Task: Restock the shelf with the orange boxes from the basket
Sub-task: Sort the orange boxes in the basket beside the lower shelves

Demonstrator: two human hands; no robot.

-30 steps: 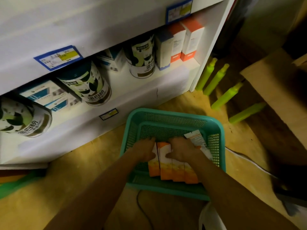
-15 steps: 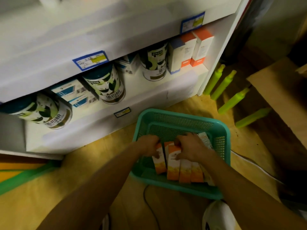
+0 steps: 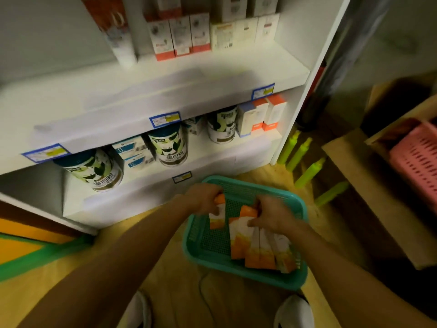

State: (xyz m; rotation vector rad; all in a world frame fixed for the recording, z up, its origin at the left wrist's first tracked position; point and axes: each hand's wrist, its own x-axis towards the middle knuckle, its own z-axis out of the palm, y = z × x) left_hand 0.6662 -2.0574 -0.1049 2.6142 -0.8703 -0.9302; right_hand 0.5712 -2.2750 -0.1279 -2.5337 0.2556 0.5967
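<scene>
A teal basket [image 3: 196, 235] sits on the wooden floor in front of the white shelf unit [image 3: 165, 91]. My left hand [image 3: 203, 197] grips one orange-and-white box [image 3: 217, 216] and holds it lifted over the basket's left half. My right hand [image 3: 272, 215] grips the top ends of several orange-and-white boxes [image 3: 257, 247], fanned together and raised off the basket's right side. Similar orange-bottomed boxes [image 3: 262, 114] stand at the right end of the lower shelf.
Green-and-white tins [image 3: 169, 146] and blue-white cartons [image 3: 132, 151] fill the lower shelf. The upper shelf holds boxes [image 3: 179, 36] at the back with bare board in front. Green highlighter-like markers [image 3: 300, 151] lie on the floor to the right. A pink basket [image 3: 416, 157] sits at far right.
The view has tilted up, showing the upper shelf. Both hands have lifted their boxes higher off the basket floor, and the left-hand box has drawn apart from the right-hand bundle.
</scene>
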